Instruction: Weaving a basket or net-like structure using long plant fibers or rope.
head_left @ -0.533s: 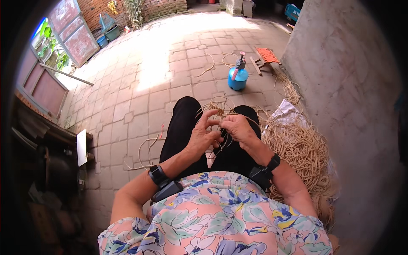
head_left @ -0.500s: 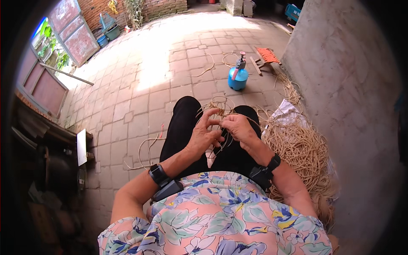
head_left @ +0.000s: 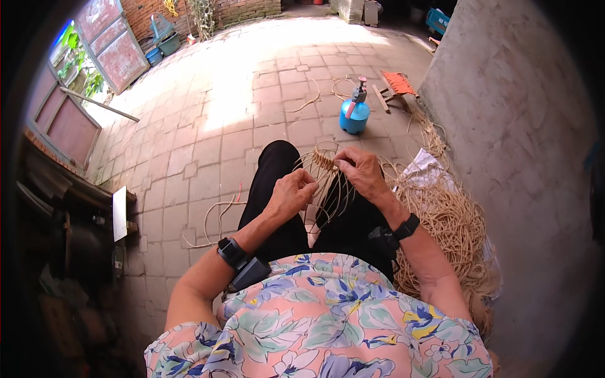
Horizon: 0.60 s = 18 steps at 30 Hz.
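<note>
A small piece of knotted tan cord [head_left: 324, 160] stands above my knees, with long loops of the same cord fanning out around and below it. My right hand [head_left: 364, 174] pinches the right end of the knotted row between thumb and fingers. Lower and to the left, my left hand [head_left: 292, 194] is closed, fingers curled to the thumb, on what looks like a strand of the cord; its fingers partly hide the strand. Loose loops hang between the two hands, over my black-trousered legs [head_left: 272, 183].
A big heap of tan cord [head_left: 444, 227] lies at my right on white sacking [head_left: 430, 165], beside a grey wall [head_left: 510, 126]. Ahead on the paving stand a blue pressure sprayer [head_left: 354, 116] and a low folding stool [head_left: 398, 84]. Dark clutter [head_left: 75, 239] lines the left.
My hands have parted: the left moved down and left, away from the knotted piece; the right moved slightly up and right. The knotted row now shows more fully.
</note>
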{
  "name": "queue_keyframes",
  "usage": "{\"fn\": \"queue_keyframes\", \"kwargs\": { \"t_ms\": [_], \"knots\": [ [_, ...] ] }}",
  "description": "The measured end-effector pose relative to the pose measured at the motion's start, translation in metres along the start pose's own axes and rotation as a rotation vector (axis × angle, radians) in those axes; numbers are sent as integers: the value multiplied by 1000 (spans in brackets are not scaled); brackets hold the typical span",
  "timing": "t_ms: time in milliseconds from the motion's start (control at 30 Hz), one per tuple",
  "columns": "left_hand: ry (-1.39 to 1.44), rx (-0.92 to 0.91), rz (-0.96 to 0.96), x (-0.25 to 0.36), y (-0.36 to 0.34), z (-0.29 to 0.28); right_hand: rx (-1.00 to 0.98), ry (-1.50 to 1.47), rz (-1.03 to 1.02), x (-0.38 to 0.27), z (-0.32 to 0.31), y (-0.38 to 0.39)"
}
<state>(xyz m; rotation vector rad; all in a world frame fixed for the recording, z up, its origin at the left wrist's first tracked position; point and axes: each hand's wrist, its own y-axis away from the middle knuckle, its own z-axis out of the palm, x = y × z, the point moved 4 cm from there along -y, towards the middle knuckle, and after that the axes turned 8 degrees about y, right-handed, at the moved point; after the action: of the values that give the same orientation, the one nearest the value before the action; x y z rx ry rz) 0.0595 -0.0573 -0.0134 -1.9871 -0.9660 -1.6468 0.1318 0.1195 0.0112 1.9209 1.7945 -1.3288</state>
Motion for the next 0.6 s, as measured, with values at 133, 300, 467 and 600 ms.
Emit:
{"fn": "queue_keyframes", "kwargs": {
  "t_ms": [133, 300, 467, 600],
  "knots": [
    [-109, 45, 137, -8, -4, 0, -21, -9, 53, 0, 4, -1],
    [75, 25, 121, -26, -5, 2, 32, -66, 103, 5, 8, 1],
    [57, -14, 75, -8, 4, -8, 34, 111, 72, -8, -1, 4],
    [-97, -103, 80, 19, 35, -19, -132, 244, -360, -40, 10, 20]
  ]
}}
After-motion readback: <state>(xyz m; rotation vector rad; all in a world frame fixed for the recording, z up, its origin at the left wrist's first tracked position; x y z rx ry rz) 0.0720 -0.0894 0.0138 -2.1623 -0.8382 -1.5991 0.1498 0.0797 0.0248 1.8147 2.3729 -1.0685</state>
